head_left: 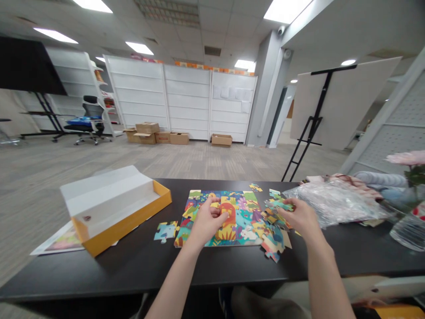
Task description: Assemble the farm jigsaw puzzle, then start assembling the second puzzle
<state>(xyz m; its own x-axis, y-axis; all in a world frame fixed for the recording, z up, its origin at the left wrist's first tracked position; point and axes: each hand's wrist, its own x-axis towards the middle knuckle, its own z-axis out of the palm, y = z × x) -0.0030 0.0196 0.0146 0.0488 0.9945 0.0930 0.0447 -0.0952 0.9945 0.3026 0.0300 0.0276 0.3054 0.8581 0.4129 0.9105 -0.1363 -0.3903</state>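
Note:
A colourful animal jigsaw puzzle (247,215) lies flat on the black table. Over its left half rests my left hand (207,219), thumb and fingers apart beside the orange lion; nothing shows between them. At the puzzle's right edge, my right hand (303,217) pinches a greenish puzzle piece (280,204) above a heap of loose puzzle pieces (274,243). Part of that heap overlaps the puzzle's right side. A few joined light-blue puzzle pieces (165,231) lie left of the puzzle. Another small piece (255,188) sits behind its far right corner.
An open yellow and white box (124,226) stands at the left, on top of a printed sheet (61,239). Clear plastic bags (335,201) and folded cloth lie at the right, near a glass vase (410,228) with a pink flower. The table's front edge (133,288) is close to me.

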